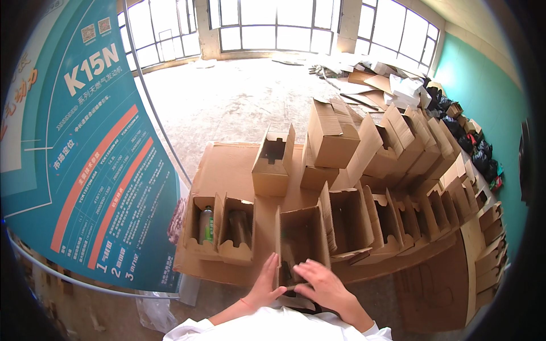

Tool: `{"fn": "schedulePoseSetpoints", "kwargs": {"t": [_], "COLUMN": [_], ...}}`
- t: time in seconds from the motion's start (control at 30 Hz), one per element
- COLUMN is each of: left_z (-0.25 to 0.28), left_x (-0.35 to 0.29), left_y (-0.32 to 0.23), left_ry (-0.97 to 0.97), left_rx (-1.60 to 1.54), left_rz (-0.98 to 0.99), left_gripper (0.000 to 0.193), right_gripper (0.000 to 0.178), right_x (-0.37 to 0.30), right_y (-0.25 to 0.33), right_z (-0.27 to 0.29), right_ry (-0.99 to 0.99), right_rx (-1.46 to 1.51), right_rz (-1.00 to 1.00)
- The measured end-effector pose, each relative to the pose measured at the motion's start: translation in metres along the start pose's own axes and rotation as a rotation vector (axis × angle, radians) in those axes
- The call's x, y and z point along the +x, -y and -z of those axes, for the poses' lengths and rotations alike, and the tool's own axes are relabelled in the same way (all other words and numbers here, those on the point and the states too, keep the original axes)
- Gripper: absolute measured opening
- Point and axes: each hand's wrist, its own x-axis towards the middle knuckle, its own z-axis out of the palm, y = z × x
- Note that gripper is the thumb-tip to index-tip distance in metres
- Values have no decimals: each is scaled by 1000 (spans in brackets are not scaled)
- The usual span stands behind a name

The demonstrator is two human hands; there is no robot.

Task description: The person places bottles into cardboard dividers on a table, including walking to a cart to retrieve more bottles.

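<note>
Brown-topped desk [224,162]: open carton [301,221] right of the green-labelled can [207,226], left hand [265,288] laid against its side, right hand [327,287] bent over its near edge, cannot tell whether either grips; uneven pressing could buckle its walls.

To your left, a tall teal banner [85,159] with white lettering, two orange-red stripes and two small square codes fills that side, edged by a thin metal pole [136,59]. Ahead of you, across a sunlit bare floor [244,96], three wide, dark-framed windows [277,40] glow white, with pale pillars [207,31] between them. Toward your far right lies a loose heap of flattened cardboard and white scraps [372,82]. Beside it, black bags [483,154] line the foot of a mint-green wall [483,79]. Low on your left, a crumpled clear plastic bag [156,314] sits below the banner's lower edge.
</note>
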Motion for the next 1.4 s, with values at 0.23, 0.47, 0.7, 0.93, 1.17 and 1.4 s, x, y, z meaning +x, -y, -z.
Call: {"fn": "schedulePoseSetpoints", "kwargs": {"t": [0.23,0.47,0.7,0.93,1.17,1.4], "left_z": [-8,-7,-7,-8,-6,4], "left_x": [3,6,6,21,22,22], "left_y": [-6,-18,-17,-24,-23,-22], "left_ry": [-5,-16,-32,47,139,178], "left_rx": [131,158,183,463,581,600], "left_rz": [44,96,20,-114,-108,-130], "left_gripper": [89,82,75,86,73,69], "right_gripper": [55,78,45,34,48,89], "right_x": [37,109,132,120,41,41], "right_y": [-12,-36,-70,-70,-77,-88], "right_z": [-22,22,9,-34,-55,-62], "right_ry": [-221,-301,-2,-657,-528,-449], "right_rx": [-660,-643,-639,56,87,564], "right_rz": [-202,-156,-189,20,-172,-273]}}
